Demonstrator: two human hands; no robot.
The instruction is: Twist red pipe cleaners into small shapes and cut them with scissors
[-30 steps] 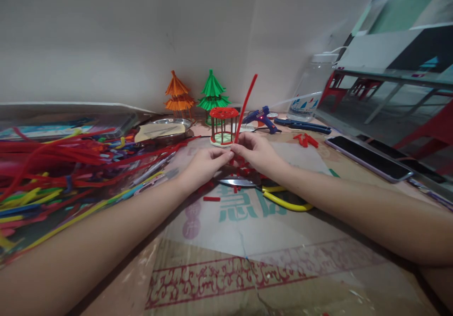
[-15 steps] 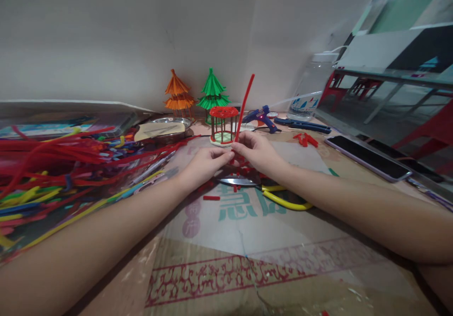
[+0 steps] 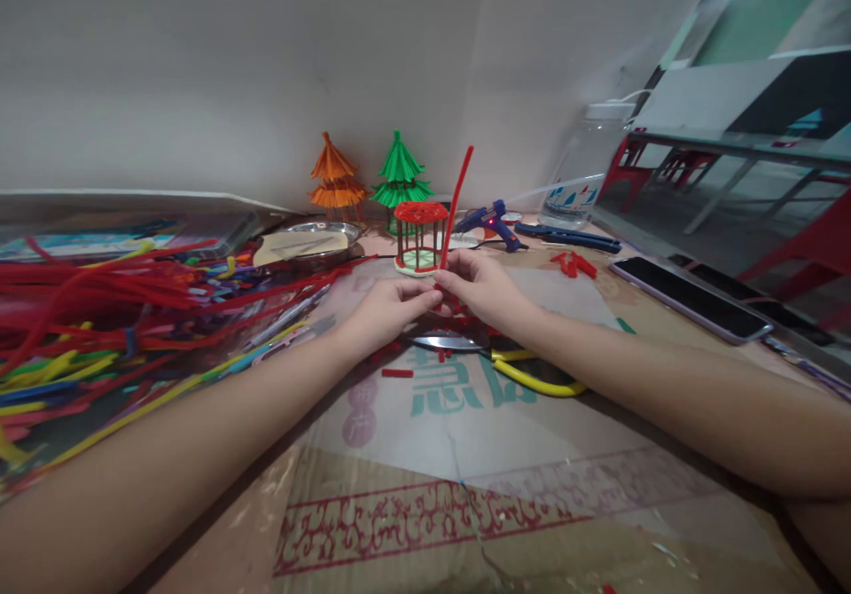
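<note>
My left hand [image 3: 384, 308] and my right hand [image 3: 480, 286] meet fingertip to fingertip over the cardboard, both pinched on the lower end of a red pipe cleaner [image 3: 458, 193] that rises nearly upright between them. Just behind the fingers stands a small red pavilion model [image 3: 418, 236] on a pale round base. Yellow-handled scissors [image 3: 525, 374] lie under my right wrist, with short red cut pieces [image 3: 397, 372] beside them.
A big heap of coloured pipe cleaners [image 3: 113, 310] fills the left side. At the back stand an orange pagoda [image 3: 334, 177] and a green pagoda [image 3: 400, 170], a blue glue gun [image 3: 492, 220], a metal dish [image 3: 319, 232] and a plastic jar [image 3: 585, 168]. A phone [image 3: 691, 295] lies at the right.
The upright end of the red pipe cleaner has swung a little to the left, toward vertical. Both hands stay where they were.
</note>
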